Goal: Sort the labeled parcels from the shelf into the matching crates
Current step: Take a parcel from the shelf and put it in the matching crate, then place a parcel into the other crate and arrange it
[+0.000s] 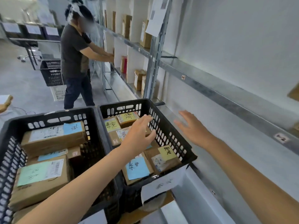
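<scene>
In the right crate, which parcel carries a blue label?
The parcel at the near end of the right crate; the other coloured labels there are yellow.

Parcels (53, 139) in crates (171, 139) beside shelf (226, 92)

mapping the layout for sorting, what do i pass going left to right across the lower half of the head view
left black crate → right black crate → right hand → metal shelf rail
</scene>
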The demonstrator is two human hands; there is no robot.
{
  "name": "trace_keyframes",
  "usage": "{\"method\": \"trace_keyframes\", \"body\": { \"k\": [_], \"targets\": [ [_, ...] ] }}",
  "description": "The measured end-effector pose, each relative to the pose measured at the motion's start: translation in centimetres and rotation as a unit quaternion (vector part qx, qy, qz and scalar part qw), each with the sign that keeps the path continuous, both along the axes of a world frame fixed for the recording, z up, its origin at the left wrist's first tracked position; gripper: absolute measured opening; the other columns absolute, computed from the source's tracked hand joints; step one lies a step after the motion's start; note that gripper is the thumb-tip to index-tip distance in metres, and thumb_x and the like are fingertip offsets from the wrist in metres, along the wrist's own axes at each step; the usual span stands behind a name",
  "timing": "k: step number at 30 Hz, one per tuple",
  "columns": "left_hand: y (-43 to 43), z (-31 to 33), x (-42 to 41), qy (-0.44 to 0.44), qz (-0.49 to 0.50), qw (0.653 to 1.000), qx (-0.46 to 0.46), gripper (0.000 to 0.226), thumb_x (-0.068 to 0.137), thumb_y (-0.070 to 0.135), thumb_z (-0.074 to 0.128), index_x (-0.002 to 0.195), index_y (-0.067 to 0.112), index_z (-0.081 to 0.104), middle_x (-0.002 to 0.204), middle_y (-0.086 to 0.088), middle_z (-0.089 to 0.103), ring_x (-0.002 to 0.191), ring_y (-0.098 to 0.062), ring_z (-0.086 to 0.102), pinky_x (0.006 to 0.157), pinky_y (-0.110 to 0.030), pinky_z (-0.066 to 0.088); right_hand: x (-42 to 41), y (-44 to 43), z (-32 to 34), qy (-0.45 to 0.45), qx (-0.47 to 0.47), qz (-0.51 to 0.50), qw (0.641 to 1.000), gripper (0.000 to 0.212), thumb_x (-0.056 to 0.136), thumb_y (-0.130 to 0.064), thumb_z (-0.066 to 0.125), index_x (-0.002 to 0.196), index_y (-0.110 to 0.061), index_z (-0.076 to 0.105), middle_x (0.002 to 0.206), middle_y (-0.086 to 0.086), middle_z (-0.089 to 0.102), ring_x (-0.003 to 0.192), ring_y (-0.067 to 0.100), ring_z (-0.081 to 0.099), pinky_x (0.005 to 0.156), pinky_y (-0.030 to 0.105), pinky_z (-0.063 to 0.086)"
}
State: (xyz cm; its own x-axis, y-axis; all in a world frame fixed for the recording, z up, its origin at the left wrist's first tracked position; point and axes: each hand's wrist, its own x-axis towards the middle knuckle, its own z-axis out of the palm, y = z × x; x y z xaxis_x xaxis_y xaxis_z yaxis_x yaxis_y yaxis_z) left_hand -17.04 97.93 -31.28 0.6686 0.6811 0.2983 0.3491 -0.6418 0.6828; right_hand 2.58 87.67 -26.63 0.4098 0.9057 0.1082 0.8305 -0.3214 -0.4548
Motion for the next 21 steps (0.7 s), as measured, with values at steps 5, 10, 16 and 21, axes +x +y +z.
{"method": "trace_keyframes", "body": {
  "k": [5, 10, 16, 21],
  "targets": [
    [-6.9, 3.1, 3.7, 0.023, -0.041, 0.998, 0.037, 0.063, 0.099, 0.04, 0.053, 0.154, 0.02, 0.028, 0.161, 0.001, 0.026, 0.148, -0.013, 0.019, 0.111, -0.022, 0.01, 2.1, -9.1, 2.7, -0.057, 0.029, -0.022, 0.998, 0.055, 0.103, -0.043, 0.044, 0.15, -0.015, 0.036, 0.157, 0.006, 0.034, 0.145, 0.021, 0.027, 0.106, 0.022, 0.017],
    [-13.5, 7.1, 7.3, -0.012, -0.125, 0.987, 0.1, 0.061, 0.099, 0.035, 0.055, 0.153, 0.017, 0.031, 0.161, 0.0, 0.026, 0.149, -0.015, 0.02, 0.117, -0.026, 0.013, 3.1, -18.5, 5.0, -0.078, 0.086, -0.096, 0.989, 0.063, 0.102, -0.05, 0.041, 0.155, -0.021, 0.025, 0.164, -0.001, 0.021, 0.15, 0.015, 0.018, 0.114, 0.027, 0.018],
    [-22.7, 12.7, 12.1, -0.13, -0.239, 0.95, 0.156, 0.055, 0.098, 0.029, 0.058, 0.148, 0.016, 0.039, 0.154, 0.004, 0.037, 0.142, -0.008, 0.031, 0.111, -0.014, 0.021, 2.3, -29.8, 9.8, -0.119, 0.151, -0.175, 0.966, 0.067, 0.1, -0.053, 0.044, 0.156, -0.028, 0.016, 0.163, -0.007, 0.02, 0.146, 0.014, 0.025, 0.111, 0.026, 0.025],
    [-30.4, 16.1, 15.5, -0.181, -0.343, 0.913, 0.121, 0.048, 0.098, 0.03, 0.057, 0.144, 0.027, 0.041, 0.147, 0.007, 0.043, 0.131, -0.003, 0.038, 0.107, -0.024, 0.033, 0.9, -38.7, 13.7, -0.144, 0.175, -0.256, 0.94, 0.072, 0.1, -0.056, 0.041, 0.158, -0.036, 0.002, 0.167, -0.011, 0.003, 0.153, 0.01, 0.007, 0.12, 0.037, 0.02]
  ]
}}
